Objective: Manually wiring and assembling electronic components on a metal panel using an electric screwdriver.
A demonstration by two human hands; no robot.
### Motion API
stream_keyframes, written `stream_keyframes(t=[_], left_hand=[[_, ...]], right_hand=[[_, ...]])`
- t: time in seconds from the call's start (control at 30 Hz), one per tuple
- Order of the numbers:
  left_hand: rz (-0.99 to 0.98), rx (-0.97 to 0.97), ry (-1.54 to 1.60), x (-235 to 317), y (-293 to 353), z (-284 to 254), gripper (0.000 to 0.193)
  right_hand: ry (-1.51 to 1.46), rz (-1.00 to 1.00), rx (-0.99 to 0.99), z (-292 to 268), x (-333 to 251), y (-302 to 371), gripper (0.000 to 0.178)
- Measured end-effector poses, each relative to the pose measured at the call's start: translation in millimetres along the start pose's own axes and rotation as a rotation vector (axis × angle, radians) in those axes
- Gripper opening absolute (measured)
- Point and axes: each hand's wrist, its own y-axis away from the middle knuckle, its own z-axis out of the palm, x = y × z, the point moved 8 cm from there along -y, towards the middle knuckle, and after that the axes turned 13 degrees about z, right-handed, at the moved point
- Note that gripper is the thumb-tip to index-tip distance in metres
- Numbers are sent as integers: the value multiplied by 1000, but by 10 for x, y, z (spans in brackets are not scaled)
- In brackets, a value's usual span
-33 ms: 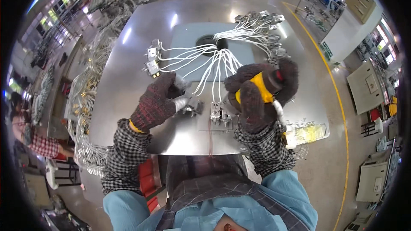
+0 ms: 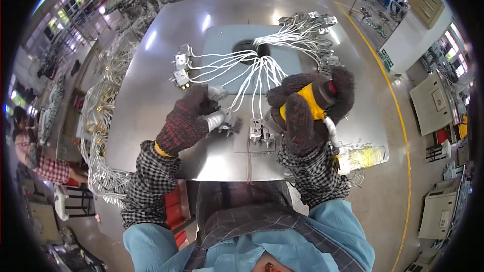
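My left hand (image 2: 184, 118), in a dark knitted glove with white wrapping on its fingertips, is closed on a small metal fitting (image 2: 230, 122) above the table. The fingers partly cover that piece. In my right hand (image 2: 302, 116), also gloved, is a yellow-and-black power tool (image 2: 310, 99) with a whitish cord (image 2: 331, 132). Its working end is hard to make out. Between the hands, a metal connector block (image 2: 259, 131) sits on a small plate near the front edge. White wires (image 2: 258, 78) fan out from a dark round hole (image 2: 243, 52) in a blue-grey board (image 2: 214, 40).
More metal fittings lie at the left (image 2: 181, 69) and far right (image 2: 322, 22) wire ends. A yellowish transparent pad (image 2: 365, 157) rests at the right edge. Bundles of wire (image 2: 103, 121) hang along the left side. Farther left, a person (image 2: 50, 168) in a red checked sleeve is seated.
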Motion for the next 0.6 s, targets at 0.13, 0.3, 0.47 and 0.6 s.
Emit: stream_keyframes(t=[0.13, 0.3, 0.47, 0.6], left_hand=[[-70, -179, -231, -69, 106, 139, 60], [-207, 123, 402, -247, 58, 157, 48], [139, 19, 25, -68, 156, 351, 59], [282, -90, -260, 292, -47, 830, 72]], right_hand=[[-108, -1, -3, 0, -28, -55, 72], [-105, -30, -96, -27, -42, -52, 72], [-51, -66, 16, -95, -115, -143, 69], [-279, -127, 93, -345, -334, -293, 66]])
